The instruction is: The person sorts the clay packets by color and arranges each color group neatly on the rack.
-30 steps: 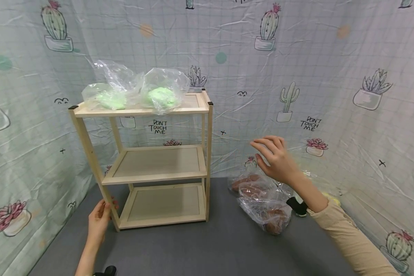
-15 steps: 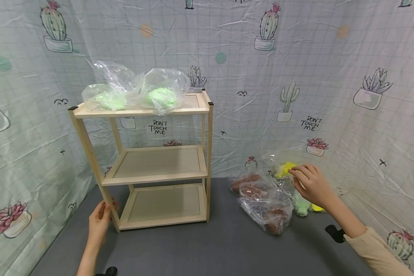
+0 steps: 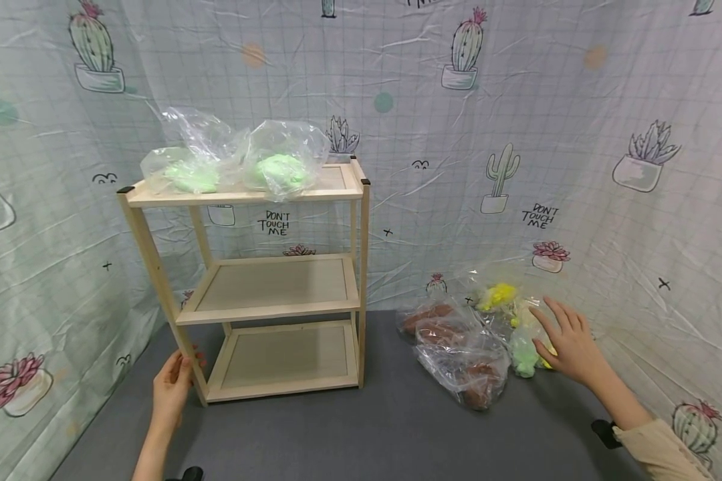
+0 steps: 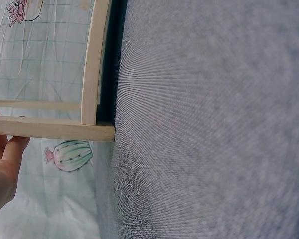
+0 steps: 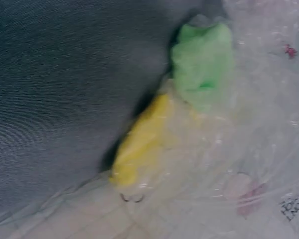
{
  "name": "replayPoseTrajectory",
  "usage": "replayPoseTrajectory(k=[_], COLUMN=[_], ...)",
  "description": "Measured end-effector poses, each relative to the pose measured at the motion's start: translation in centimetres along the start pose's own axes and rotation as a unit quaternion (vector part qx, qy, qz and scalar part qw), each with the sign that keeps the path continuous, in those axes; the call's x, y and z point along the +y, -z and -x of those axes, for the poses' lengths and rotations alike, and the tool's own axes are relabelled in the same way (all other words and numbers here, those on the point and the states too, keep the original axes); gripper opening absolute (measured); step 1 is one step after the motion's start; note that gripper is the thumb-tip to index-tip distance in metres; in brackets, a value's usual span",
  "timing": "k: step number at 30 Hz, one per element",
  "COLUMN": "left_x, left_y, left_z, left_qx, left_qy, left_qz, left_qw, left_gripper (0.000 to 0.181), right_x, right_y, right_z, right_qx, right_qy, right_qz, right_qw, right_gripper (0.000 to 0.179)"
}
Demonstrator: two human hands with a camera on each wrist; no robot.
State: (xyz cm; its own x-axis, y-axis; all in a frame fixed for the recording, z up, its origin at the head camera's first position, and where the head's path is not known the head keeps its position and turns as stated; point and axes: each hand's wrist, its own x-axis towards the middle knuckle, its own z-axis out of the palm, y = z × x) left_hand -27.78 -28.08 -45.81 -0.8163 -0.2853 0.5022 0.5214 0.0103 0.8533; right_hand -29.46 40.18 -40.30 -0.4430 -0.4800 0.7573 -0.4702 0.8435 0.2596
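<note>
My left hand (image 3: 171, 384) grips the lower front left leg (image 3: 156, 267) of a three-tier wooden shelf rack (image 3: 271, 310). In the left wrist view, its fingers and thumb wrap that leg (image 4: 55, 128). My right hand (image 3: 571, 344), fingers spread and holding nothing, hovers at the right over clear plastic bags. One bag has a pale green lump (image 3: 523, 354) inside, another a yellow lump (image 3: 498, 295). A second yellow piece (image 5: 142, 142) lies beside the green lump in the right wrist view, which is blurred. Two bagged green lumps (image 3: 283, 170) sit on the rack's top tier.
Several clear bags with reddish-brown lumps (image 3: 481, 381) lie between the rack and the right hand. A dark grey cloth (image 3: 367, 441) covers the table. Cactus-print plastic sheeting (image 3: 409, 133) hangs behind and at both sides.
My right hand has moved right and down, from above the brown bags to beside the green and yellow ones. A yellow lump now shows at the back. The left hand stays on the leg.
</note>
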Motion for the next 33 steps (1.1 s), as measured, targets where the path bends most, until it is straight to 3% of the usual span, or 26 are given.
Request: replayPoseTrajectory(k=[10,22,28,33], left_x=[0.0,0.3,0.3,0.3], left_y=[0.0,-0.2,-0.2,-0.2], left_z=[0.1,0.0,0.0,0.1], left_qx=[-0.004,0.002,0.007,-0.001], left_qy=[-0.004,0.011,0.012,0.008], left_qz=[-0.001,-0.002,-0.003,-0.003], left_qw=[1.0,0.9999,0.9999,1.0], left_gripper=[0.025,0.023,0.023,0.027], right_x=[1.3,1.1,1.2,1.1], right_y=[-1.2,-2.9,-4.2,-5.0], right_z=[3.0,3.9,4.4,4.8], right_qx=[-0.091,-0.223,-0.249,-0.264], right_qy=[-0.021,-0.009,0.003,-0.01], right_qz=[0.006,0.001,-0.001,0.008], right_qw=[0.9956,0.9747,0.9684,0.9645], right_gripper=[0.081,0.105,0.1,0.092])
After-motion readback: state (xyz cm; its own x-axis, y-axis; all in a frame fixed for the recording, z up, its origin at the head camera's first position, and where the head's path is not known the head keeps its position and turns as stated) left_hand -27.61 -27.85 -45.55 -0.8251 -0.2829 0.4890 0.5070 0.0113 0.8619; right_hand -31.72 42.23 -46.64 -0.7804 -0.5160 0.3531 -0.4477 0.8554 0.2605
